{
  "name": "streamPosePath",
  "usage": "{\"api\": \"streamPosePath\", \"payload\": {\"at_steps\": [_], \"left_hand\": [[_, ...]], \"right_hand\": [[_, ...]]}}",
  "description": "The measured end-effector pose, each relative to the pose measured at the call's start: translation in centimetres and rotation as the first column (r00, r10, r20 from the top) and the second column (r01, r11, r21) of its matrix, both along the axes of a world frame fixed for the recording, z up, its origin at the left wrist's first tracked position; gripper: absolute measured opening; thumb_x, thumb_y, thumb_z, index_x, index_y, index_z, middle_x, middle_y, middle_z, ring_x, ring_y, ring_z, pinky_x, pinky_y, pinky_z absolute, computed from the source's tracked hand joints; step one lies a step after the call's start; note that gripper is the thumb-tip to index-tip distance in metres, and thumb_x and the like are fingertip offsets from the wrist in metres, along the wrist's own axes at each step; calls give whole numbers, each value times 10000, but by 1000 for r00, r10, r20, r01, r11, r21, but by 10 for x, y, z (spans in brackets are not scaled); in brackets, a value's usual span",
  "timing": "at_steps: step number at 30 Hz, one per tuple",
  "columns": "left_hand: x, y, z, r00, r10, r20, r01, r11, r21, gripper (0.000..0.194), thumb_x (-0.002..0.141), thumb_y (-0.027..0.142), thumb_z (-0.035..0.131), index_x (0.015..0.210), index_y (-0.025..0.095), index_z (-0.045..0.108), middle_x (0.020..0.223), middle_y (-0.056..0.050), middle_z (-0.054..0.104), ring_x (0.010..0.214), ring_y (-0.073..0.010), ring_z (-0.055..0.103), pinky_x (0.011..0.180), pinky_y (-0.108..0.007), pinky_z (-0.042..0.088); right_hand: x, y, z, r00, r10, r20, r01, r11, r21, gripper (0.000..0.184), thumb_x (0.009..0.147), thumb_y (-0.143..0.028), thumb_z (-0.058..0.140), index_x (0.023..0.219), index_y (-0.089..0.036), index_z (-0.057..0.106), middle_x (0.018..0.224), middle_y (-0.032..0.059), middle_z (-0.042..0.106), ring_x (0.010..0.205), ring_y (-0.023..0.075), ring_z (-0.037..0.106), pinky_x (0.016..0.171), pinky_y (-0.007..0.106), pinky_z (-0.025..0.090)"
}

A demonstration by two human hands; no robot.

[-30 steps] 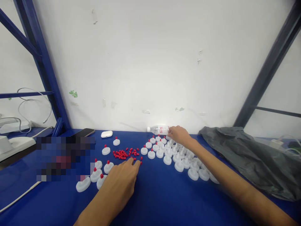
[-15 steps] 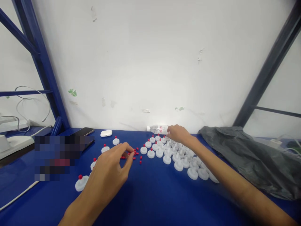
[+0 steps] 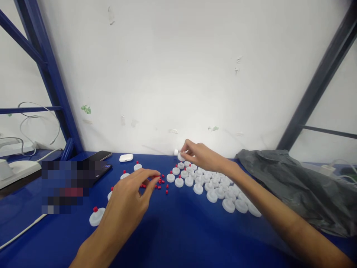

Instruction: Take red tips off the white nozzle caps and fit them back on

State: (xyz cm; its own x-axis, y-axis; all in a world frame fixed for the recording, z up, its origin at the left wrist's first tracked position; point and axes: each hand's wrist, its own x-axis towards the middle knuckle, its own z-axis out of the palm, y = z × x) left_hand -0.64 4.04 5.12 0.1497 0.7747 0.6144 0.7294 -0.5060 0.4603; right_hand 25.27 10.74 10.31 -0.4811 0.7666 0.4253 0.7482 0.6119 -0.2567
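Note:
My right hand (image 3: 205, 157) pinches a white spouted lid (image 3: 180, 157) near the wall, just above the back of a cluster. That cluster holds several white spouted lids (image 3: 198, 189), some at its left side with red tips. My left hand (image 3: 129, 195) is closed in a pinch over loose small red caps (image 3: 167, 192), with a bit of red showing at its fingertips. Left of that hand stands a loose row of white lids with red caps fitted, one of them a red-capped lid (image 3: 96, 217) in front. The left wrist partly covers the row.
A clear bottle's white cap (image 3: 176, 152) shows behind my right hand, which hides its body. At left are a white earbud case (image 3: 126, 158), phones (image 3: 103, 173) and a white cable (image 3: 22, 232). Dark grey plastic sheeting (image 3: 292, 186) lies at right on the blue table (image 3: 178, 238).
My right hand has moved left from the back of the cluster and now has a white spouted lid in its fingers. The left hand has barely shifted, staying over the red caps.

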Motion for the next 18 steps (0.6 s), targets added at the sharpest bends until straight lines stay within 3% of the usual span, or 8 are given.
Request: {"api": "streamPosePath", "payload": {"at_steps": [3, 7, 14, 18], "left_hand": [[0, 0, 1, 999, -4, 40, 3, 1000, 28, 249, 962, 368, 543, 1003, 293, 778, 941, 6, 831, 713, -208, 723, 744, -349, 575], [1, 0, 3, 997, -32, 72, 30, 999, 25, 260, 948, 378, 552, 979, 280, 790, 928, 1, 838, 694, -198, 722, 661, -321, 547], [4, -4, 8, 988, -80, 133, 89, 994, -67, 243, 932, 383, 574, 961, 290, 796, 919, 12, 836, 581, -154, 661, 564, -280, 509], [5, -5, 10, 989, -92, 114, 102, 991, -83, 270, 928, 396, 554, 923, 279, 797, 857, 0, 821, 585, -165, 667, 547, -279, 499]], "right_hand": [[-22, -17, 2, 987, 162, 15, -159, 980, -120, 159, 1053, -387, 556, 1099, -235, 566, 834, -11, 710, 726, 156, 652, 637, 269, 475], [-38, -35, 3, 954, 280, 110, -275, 960, -56, 313, 1007, -490, 624, 1175, -234, 563, 872, -6, 688, 748, 153, 632, 688, 280, 470], [-44, -39, 0, 942, 255, 217, -283, 953, 105, 450, 973, -613, 590, 1198, -225, 548, 834, -2, 695, 633, 162, 600, 654, 312, 470], [-46, -43, 1, 947, 225, 228, -266, 949, 170, 410, 996, -577, 572, 1204, -226, 538, 854, 12, 709, 672, 186, 636, 694, 342, 497]]}}
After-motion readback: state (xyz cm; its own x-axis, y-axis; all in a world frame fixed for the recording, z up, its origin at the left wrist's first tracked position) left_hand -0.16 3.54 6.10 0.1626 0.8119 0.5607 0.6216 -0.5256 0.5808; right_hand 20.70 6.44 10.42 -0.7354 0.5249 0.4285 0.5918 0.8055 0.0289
